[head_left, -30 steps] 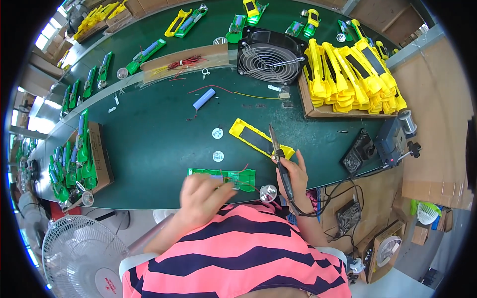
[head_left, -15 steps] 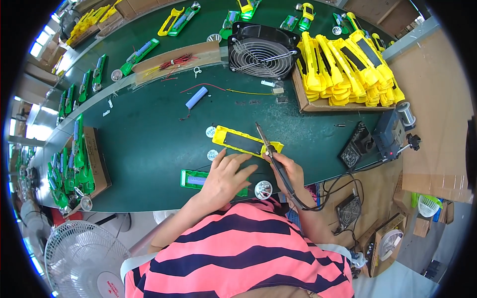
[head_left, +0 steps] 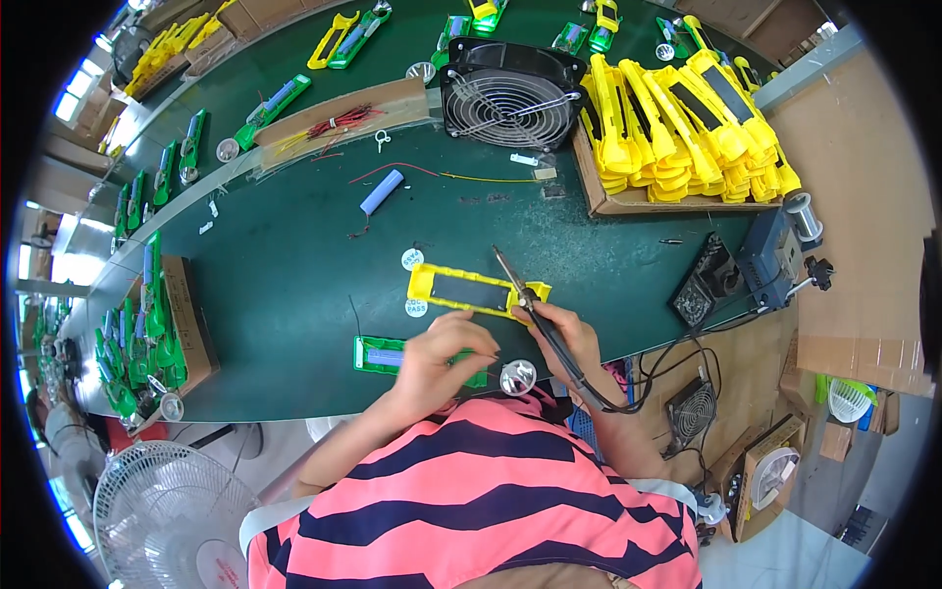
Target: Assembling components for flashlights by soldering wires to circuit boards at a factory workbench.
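Note:
My right hand (head_left: 569,346) grips a soldering iron (head_left: 546,329), its tip pointing up and left over the table. Its fingertips are at the right end of a yellow plastic casing (head_left: 423,283) with a dark panel, which lies slantwise on the table. My left hand (head_left: 439,361) hovers over a green casing (head_left: 369,364) holding a blue cylindrical battery (head_left: 387,357). The left fingers are pinched together; whatever is between them is too small to make out. A silver reflector cup (head_left: 518,378) sits at the right end of the green casing, whose middle my hand hides.
A box of stacked yellow casings (head_left: 677,128) stands at back right beside a black fan (head_left: 510,98). A loose blue battery (head_left: 382,192) lies mid-table. Green casings (head_left: 137,344) fill a box at left. The soldering station (head_left: 773,257) is at right, its cable hanging beside my right arm.
My left hand has drawn back from the yellow casing and its spread fingers have closed into a pinch. A thin dark wire now stands up from the green casing's left end.

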`<state>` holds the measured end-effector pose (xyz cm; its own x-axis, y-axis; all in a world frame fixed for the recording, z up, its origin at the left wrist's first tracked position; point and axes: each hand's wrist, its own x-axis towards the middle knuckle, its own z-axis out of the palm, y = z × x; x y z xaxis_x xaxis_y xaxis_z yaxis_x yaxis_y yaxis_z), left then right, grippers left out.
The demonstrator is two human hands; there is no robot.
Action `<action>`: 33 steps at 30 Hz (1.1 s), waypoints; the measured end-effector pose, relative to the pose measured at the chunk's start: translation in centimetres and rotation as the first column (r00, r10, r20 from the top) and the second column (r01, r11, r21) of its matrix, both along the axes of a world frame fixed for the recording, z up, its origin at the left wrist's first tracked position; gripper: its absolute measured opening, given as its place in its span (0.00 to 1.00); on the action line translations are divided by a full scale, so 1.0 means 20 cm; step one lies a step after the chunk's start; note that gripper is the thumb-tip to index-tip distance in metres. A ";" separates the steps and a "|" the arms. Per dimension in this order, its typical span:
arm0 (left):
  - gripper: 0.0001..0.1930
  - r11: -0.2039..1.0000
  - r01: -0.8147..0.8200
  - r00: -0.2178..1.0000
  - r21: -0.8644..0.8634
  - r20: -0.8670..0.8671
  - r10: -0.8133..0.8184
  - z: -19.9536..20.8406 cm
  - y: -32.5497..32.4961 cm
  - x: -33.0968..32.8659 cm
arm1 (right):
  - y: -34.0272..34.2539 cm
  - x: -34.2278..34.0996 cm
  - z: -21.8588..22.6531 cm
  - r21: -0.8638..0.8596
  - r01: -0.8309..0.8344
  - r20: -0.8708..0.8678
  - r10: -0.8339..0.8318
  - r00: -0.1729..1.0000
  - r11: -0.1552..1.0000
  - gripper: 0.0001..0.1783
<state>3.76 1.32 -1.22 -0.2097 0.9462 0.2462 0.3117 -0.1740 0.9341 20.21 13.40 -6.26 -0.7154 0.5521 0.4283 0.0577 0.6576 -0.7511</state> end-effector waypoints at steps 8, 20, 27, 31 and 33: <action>0.04 0.924 -0.379 0.694 0.058 -0.642 0.325 0.06 -0.08 -0.22 | -0.01 0.04 0.15 0.077 -0.166 0.074 0.161 0.984 0.983 0.18; 0.02 0.921 -0.206 0.641 -0.329 -0.757 -0.127 0.06 -0.03 -0.28 | -0.13 -0.15 0.07 -0.886 -0.026 -0.113 -0.160 0.981 0.464 0.08; 0.02 0.912 -0.151 0.685 -0.381 -0.706 -0.181 0.05 -0.02 -0.30 | -0.13 -0.17 0.10 -0.885 -0.008 -0.088 -0.149 0.985 0.465 0.08; 0.02 0.911 -0.142 0.674 -0.387 -0.712 -0.197 0.05 -0.02 -0.30 | -0.14 -0.17 0.09 -0.876 0.014 -0.057 -0.132 0.990 0.482 0.08; 0.03 0.911 -0.163 0.651 -0.380 -0.735 -0.190 0.05 -0.02 -0.29 | -0.14 -0.17 0.08 -0.869 0.014 -0.054 -0.122 0.991 0.495 0.08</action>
<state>-2.07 0.97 -0.22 -0.1079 0.9919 -0.0669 0.9240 0.1249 0.3615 16.75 10.64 -4.59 -0.6443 0.7294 -0.2301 -0.0335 -0.3275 -0.9443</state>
